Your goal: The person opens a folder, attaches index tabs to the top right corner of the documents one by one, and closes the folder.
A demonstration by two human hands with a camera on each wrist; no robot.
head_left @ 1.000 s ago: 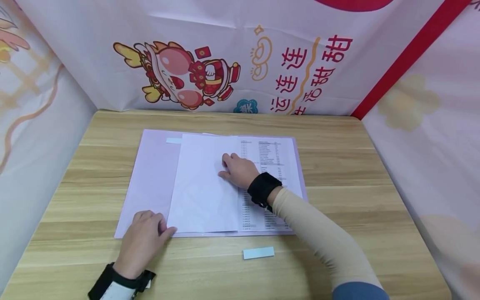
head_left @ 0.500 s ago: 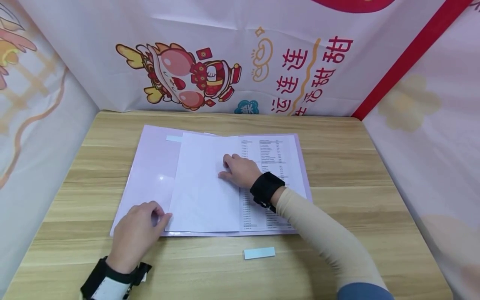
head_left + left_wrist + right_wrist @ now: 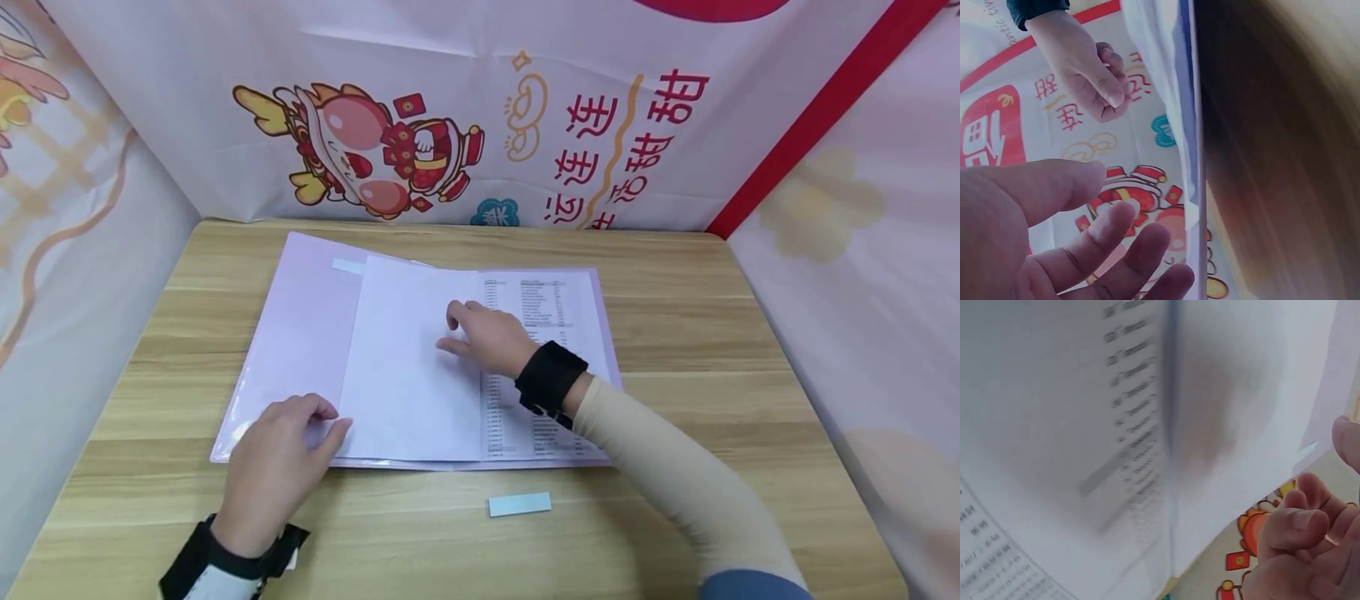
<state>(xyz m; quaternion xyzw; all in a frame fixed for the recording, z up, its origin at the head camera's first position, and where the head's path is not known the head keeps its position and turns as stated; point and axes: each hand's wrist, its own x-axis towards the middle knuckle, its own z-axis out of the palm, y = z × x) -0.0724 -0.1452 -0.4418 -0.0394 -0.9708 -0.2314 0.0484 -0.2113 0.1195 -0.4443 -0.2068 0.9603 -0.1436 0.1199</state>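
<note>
Folder (image 3: 300, 333) in lilac lies spread open on the tabletop (image 3: 675, 300), nearer that surface's left edge than its right, with a white sheet (image 3: 412, 383) and 1 printed page (image 3: 546, 304) inside and 1 pale blue strip (image 3: 519, 505) just off its near edge. The left hand (image 3: 273, 462) is at the folder's near left corner, thumb and fingers parted, gripping nothing, though contact I cannot tell; the right hand (image 3: 492, 336), over the white sheet, has loosely bent fingers, thumb apart, holding nothing.

Wooden table (image 3: 690, 333), printed cloth wall (image 3: 495, 108).
</note>
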